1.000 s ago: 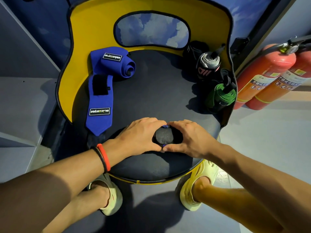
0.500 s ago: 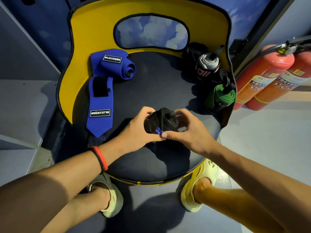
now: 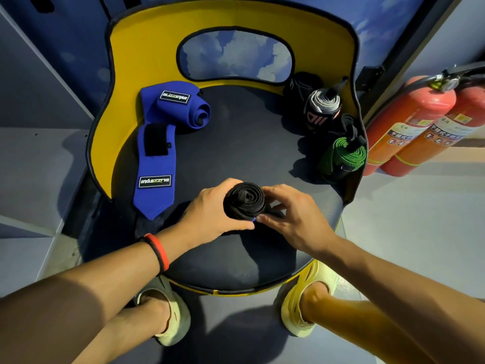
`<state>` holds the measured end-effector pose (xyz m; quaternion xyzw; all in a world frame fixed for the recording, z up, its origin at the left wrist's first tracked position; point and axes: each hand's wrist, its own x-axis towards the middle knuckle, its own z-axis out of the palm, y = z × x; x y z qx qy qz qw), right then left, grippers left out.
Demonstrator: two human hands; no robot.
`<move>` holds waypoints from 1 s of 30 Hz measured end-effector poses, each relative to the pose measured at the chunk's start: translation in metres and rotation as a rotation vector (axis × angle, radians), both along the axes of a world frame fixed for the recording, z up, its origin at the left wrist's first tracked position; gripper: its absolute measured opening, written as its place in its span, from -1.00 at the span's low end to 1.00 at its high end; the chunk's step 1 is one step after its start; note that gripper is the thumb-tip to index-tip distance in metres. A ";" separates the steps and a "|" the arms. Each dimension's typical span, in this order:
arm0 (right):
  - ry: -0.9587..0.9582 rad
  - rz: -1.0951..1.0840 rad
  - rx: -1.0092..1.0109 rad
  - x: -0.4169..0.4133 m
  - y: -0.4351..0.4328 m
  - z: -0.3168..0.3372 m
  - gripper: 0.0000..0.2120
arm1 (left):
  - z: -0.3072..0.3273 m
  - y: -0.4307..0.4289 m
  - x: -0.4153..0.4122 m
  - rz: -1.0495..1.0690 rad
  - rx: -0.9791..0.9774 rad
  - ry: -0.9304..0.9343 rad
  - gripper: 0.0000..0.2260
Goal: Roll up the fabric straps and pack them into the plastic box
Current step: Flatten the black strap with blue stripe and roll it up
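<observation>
Black strap roll [image 3: 245, 200], wound into a tight spiral with its coiled end facing the camera, held just above the front part of the dark round seat [image 3: 236, 143] of a chair. Left hand [image 3: 210, 214]: fingers and thumb curled round the left side of the roll, gripping it. Right hand [image 3: 294, 216]: thumb and fingertips closed on the right side of the roll, the thumb lying along its lower edge, where a small blue tab [image 3: 253, 219] shows between the two thumbs. A red and black wristband [image 3: 160, 254] sits on the left wrist.

On the left of the seat, a blue strap [image 3: 154, 174] lies flat and unrolled, pointed end toward the person, touching a blue roll [image 3: 178, 106] behind it; both carry a black label. On the right, against the yellow backrest [image 3: 147, 48], stand three finished rolls close together: a black roll [image 3: 301, 85] furthest back, a grey and black roll [image 3: 321, 109] in the middle and a green roll [image 3: 346, 156] nearest; whether anything contains them cannot be told.

Two red fire extinguishers [image 3: 409, 127] lean on the floor to the right of the chair. Pale yellow shoes [image 3: 168, 319] show below the seat's front edge
</observation>
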<state>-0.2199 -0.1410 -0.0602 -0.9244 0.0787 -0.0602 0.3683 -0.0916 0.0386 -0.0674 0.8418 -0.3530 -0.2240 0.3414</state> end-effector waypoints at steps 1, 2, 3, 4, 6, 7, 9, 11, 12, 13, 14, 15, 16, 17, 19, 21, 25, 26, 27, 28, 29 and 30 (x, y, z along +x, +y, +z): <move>0.016 -0.006 0.006 0.000 -0.001 0.000 -0.53 | -0.001 -0.002 -0.001 0.009 0.012 -0.015 -0.30; 0.027 -0.013 0.008 0.001 -0.001 0.000 -0.53 | -0.002 -0.004 -0.001 0.018 0.021 -0.031 -0.28; 0.036 -0.021 0.011 0.001 0.000 0.001 -0.54 | -0.003 -0.006 -0.002 0.030 0.030 -0.048 -0.28; 0.050 -0.031 0.028 0.002 0.000 0.001 -0.55 | -0.004 -0.007 -0.002 0.044 0.037 -0.063 -0.28; 0.086 -0.079 0.142 0.002 0.001 0.002 -0.58 | -0.006 -0.010 -0.003 0.063 0.035 -0.076 -0.30; 0.106 -0.107 0.227 0.002 0.001 0.003 -0.58 | -0.007 -0.011 -0.004 0.071 0.034 -0.068 -0.31; 0.131 -0.120 0.315 0.003 0.001 0.003 -0.54 | -0.008 -0.013 -0.006 0.078 0.048 -0.059 -0.34; 0.128 -0.087 0.263 0.005 0.000 0.002 -0.46 | -0.011 -0.014 -0.007 0.083 0.067 -0.072 -0.38; 0.126 -0.070 0.208 0.007 -0.001 0.002 -0.46 | -0.011 -0.014 -0.008 0.091 0.068 -0.078 -0.39; 0.122 -0.064 0.169 0.009 -0.001 0.002 -0.46 | -0.011 -0.015 -0.008 0.102 0.066 -0.078 -0.41; 0.114 -0.069 0.161 0.010 -0.003 0.001 -0.47 | -0.010 -0.016 -0.008 0.113 0.059 -0.074 -0.42; 0.109 -0.077 0.168 0.011 -0.004 0.002 -0.48 | -0.010 -0.018 -0.007 0.121 0.053 -0.070 -0.43; 0.108 -0.078 0.178 0.012 -0.006 0.002 -0.49 | -0.009 -0.020 -0.006 0.124 0.047 -0.067 -0.44; 0.108 -0.079 0.193 0.012 -0.007 0.002 -0.50 | -0.008 -0.022 -0.006 0.125 0.044 -0.063 -0.44; 0.091 -0.092 0.221 0.012 -0.009 0.005 -0.53 | -0.005 -0.029 -0.005 0.130 0.027 -0.051 -0.42; 0.053 -0.121 0.213 0.010 -0.009 0.008 -0.56 | -0.001 -0.035 -0.003 0.131 -0.005 -0.011 -0.36; -0.020 -0.208 0.140 0.010 -0.015 0.017 -0.59 | 0.013 -0.047 0.008 0.068 -0.136 0.108 -0.41; -0.036 -0.224 0.103 0.010 -0.018 0.020 -0.58 | 0.016 -0.050 0.010 0.066 -0.165 0.119 -0.43; -0.049 -0.244 0.058 0.011 -0.020 0.023 -0.57 | 0.018 -0.054 0.012 0.068 -0.185 0.120 -0.44; -0.059 -0.269 0.012 0.011 -0.023 0.026 -0.54 | 0.020 -0.059 0.014 0.075 -0.198 0.112 -0.44; -0.068 -0.293 -0.033 0.011 -0.025 0.031 -0.51 | 0.023 -0.063 0.016 0.086 -0.208 0.092 -0.43; -0.074 -0.307 -0.083 0.012 -0.028 0.035 -0.50 | 0.024 -0.069 0.019 0.099 -0.219 0.065 -0.42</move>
